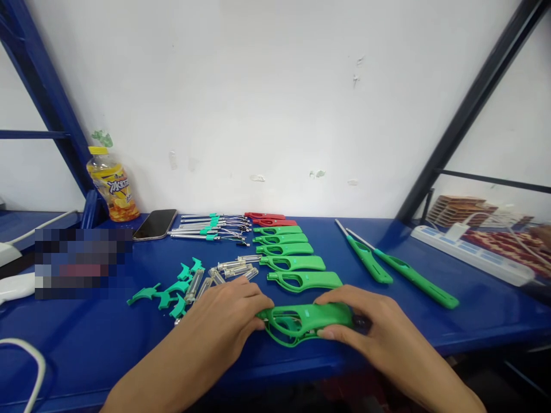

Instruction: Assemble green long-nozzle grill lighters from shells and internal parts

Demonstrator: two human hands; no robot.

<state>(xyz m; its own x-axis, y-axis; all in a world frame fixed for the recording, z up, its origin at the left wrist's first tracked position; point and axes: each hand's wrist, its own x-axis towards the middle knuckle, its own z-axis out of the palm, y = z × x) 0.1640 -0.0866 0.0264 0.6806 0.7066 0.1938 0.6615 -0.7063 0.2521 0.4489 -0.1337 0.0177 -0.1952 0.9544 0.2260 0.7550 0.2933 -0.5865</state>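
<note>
Near the table's front edge, both hands hold one green lighter casing [325, 316], its two halves slightly apart along the lower side. My left hand [232, 312] pinches its narrow nozzle end between thumb and fingers. My right hand [368, 321] grips the wide handle end, thumb below and fingers above. Some inner parts show through the gap; the rest is hidden. Just beyond lies a row of green casing halves [316, 280], with red casing halves [275, 222] behind them. Beside my left hand are teal triggers [178, 287] and clear fuel tanks [235, 268].
Metal lighter rods [193, 229] with wires lie at the back, near a phone [155, 223] and a drink bottle [114, 189]. Two long-nosed green lighters [413, 278] lie to the right, before a white power strip [473, 252]. A white cable [38, 361] curves at left.
</note>
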